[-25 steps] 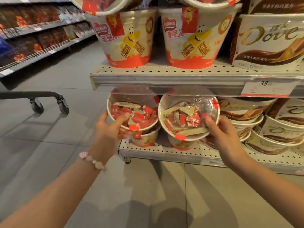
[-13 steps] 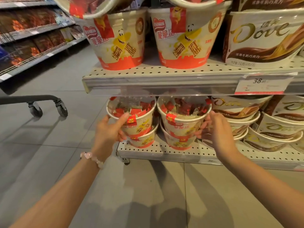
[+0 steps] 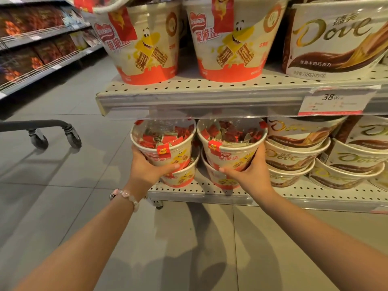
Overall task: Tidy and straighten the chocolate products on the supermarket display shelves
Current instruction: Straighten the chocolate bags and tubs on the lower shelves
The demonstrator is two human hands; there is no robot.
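Two Nestle wafer-chocolate tubs with clear lids stand upright on the lower shelf (image 3: 294, 193), each stacked on another tub. My left hand (image 3: 147, 168) grips the left top tub (image 3: 165, 147) from below and the side, thumb across its front. My right hand (image 3: 251, 171) holds the right top tub (image 3: 231, 147) the same way, fingers wrapped round its right wall. Both tubs sit side by side with labels facing me.
Larger Nestle tubs (image 3: 144, 45) and a Dove tub (image 3: 338, 38) stand on the upper shelf (image 3: 189, 95), which overhangs my hands. Stacked Dove tubs (image 3: 294, 156) fill the lower shelf to the right. A wheeled trolley base (image 3: 52, 131) stands left; more shelves behind.
The two tubs were tipped toward me showing their lids; they now stand upright. Both hands slid from the rims down to cup the tubs' sides.
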